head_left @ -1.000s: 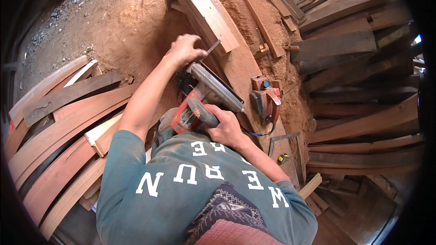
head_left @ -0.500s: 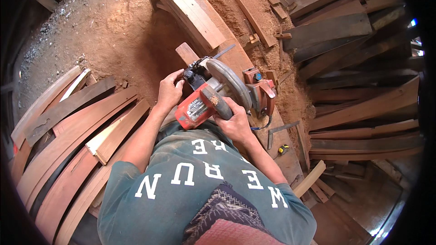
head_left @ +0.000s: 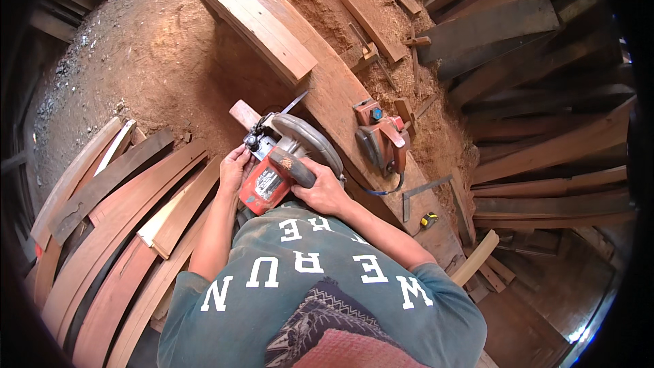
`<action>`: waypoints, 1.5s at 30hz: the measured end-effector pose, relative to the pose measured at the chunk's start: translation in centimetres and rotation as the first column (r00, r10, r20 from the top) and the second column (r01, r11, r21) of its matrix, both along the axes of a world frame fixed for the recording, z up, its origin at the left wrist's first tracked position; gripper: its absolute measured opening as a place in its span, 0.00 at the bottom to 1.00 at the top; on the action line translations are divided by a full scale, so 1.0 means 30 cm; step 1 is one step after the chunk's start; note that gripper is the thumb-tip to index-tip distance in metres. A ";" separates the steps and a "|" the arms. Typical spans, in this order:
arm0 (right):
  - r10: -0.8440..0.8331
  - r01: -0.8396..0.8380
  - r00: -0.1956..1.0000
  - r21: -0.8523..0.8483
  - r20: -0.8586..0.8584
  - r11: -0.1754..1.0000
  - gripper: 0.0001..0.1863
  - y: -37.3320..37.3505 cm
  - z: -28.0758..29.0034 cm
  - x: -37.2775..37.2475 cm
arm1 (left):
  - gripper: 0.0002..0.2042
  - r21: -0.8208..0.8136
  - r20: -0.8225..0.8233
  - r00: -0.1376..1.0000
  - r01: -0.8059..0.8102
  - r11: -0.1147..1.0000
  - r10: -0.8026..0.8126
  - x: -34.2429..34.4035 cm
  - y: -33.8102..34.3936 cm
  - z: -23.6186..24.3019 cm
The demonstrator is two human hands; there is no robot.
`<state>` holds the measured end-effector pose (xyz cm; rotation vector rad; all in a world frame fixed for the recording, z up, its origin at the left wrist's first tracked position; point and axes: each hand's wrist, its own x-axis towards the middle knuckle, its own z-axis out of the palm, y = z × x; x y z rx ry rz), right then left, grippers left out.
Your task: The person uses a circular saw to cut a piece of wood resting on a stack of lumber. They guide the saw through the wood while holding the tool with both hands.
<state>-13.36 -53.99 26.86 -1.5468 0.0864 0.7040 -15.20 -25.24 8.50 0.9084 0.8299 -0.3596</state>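
My right hand (head_left: 315, 185) grips the dark handle of a red circular saw (head_left: 264, 189), held close against my body. At the saw's left side, my left hand (head_left: 237, 165) has curled fingers on its silver and black housing, partly hidden by it. The round blade guard (head_left: 308, 138) faces right, and a short wooden block (head_left: 243, 112) shows just beyond the saw. To the right, a long rough plank (head_left: 334, 102) bears an orange electric planer (head_left: 381, 140), a metal square (head_left: 409, 201) and a yellow tape measure (head_left: 428, 220); a pale board (head_left: 252, 17) lies along its far part.
Curved boards are piled at my left (head_left: 116, 218). Darker boards (head_left: 552, 163) are stacked densely on the right. Sawdust (head_left: 422, 75) and offcuts lie beside the plank. A dirt floor (head_left: 136, 48) extends at the upper left.
My left hand has dropped from above the saw to its left side. The saw and my right hand have shifted left, uncovering more of the planer. The view has shifted slightly too.
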 end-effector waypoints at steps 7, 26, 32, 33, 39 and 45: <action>-0.010 0.009 0.999 0.040 0.038 0.999 0.23 0.033 -0.129 -0.051 | 0.12 0.037 -0.092 0.996 0.000 0.999 0.003 -0.066 0.042 -0.079; 0.040 -0.013 0.989 -0.184 0.144 0.983 0.25 0.033 -0.160 -0.055 | 0.14 0.596 0.043 0.943 0.241 0.766 -0.331 -0.059 -0.012 -0.073; 0.126 -0.093 0.967 -0.155 0.221 0.984 0.28 0.057 -0.106 -0.053 | 0.15 0.771 -0.012 0.891 0.297 0.564 -0.453 -0.044 -0.019 0.048; 0.154 -0.117 0.965 -0.178 0.213 0.977 0.28 0.066 -0.075 -0.045 | 0.13 0.855 -0.019 0.872 0.267 0.445 -0.488 -0.042 -0.007 0.077; 0.137 -0.060 0.909 -0.201 0.394 0.978 0.28 0.093 0.067 -0.025 | 0.08 0.983 0.094 0.753 0.033 0.180 -0.651 0.054 0.022 0.217; 0.032 0.054 0.916 -0.202 0.401 0.978 0.25 0.033 0.156 0.007 | 0.05 0.988 0.149 0.553 -0.117 0.100 -0.820 0.218 -0.041 0.346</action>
